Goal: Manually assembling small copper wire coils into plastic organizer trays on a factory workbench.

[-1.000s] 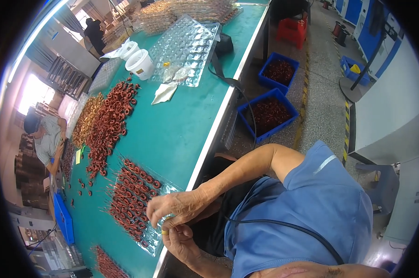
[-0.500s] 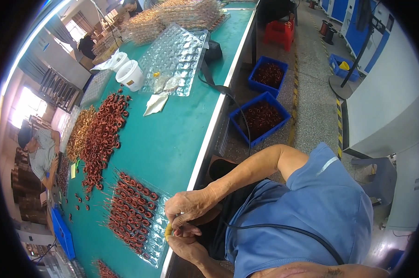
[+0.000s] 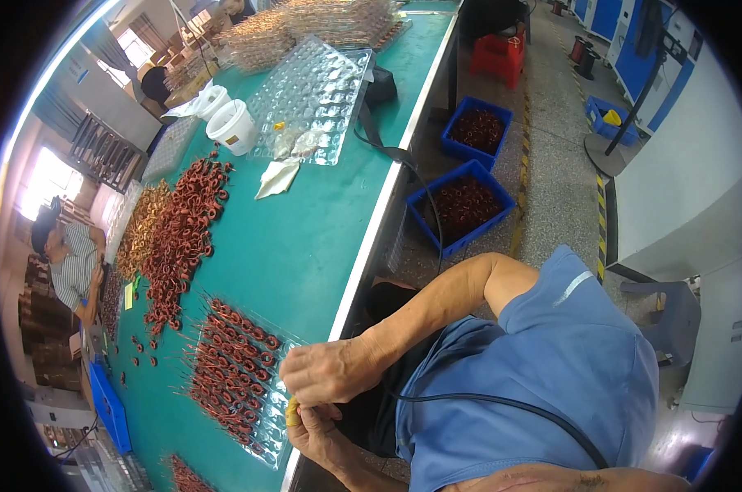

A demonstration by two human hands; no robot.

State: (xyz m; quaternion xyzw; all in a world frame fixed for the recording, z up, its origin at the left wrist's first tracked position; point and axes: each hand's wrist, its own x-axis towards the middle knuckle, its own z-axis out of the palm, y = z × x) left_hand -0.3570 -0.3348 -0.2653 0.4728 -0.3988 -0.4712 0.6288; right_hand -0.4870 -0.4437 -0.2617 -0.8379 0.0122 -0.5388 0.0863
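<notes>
My right hand [image 3: 328, 371] is closed, its fingers bunched at the edge of the table just above my left hand. My left hand [image 3: 321, 439] is closed too, thumb and fingers pinched together under the right one. A yellow band or cover [image 3: 292, 412] shows at the left fingertips. What the fingers hold is small and hidden between the hands. Right beside them on the table lies a clear plastic tray [image 3: 270, 433] with rows of dark red ring coils [image 3: 231, 369], their wire leads sticking out to the left.
A heap of red ring coils [image 3: 178, 238] lies beside copper-coloured ones [image 3: 141, 234]. Farther off are a white cup [image 3: 232, 129], an empty clear tray [image 3: 309, 98] and stacked filled trays [image 3: 313, 33]. Blue bins [image 3: 461, 205] stand on the floor. Across the table a person [image 3: 77, 262] sits.
My right hand has shifted a little left toward the tray, and its fingers now cover more of the left fingertips. My left hand has moved slightly left.
</notes>
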